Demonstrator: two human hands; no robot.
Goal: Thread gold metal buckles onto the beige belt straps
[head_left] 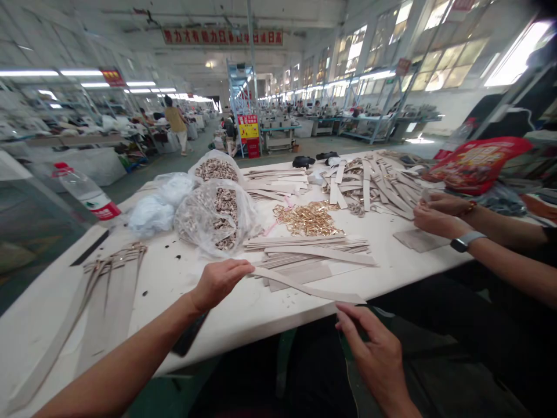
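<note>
A long beige strap (300, 286) stretches above the table's front edge. My left hand (224, 281) is closed, pinching the strap's left end between thumb and fingers. Close to the strap's right end is my right hand (372, 345), with its fingers extended and slightly apart; whether the fingertips touch the strap I cannot tell. Behind the strap lies a stack of similar straps (313, 252). A pile of gold-coloured metal buckles (310, 219) sits beyond that stack.
Clear plastic bags (217, 217) of small beige pieces stand left of the buckles. Straps with metal fittings (115, 278) hang over the left edge near a bottle (89, 194). A loose strap heap (374, 180) lies at back right. A co-worker's hands (441, 217) work at right.
</note>
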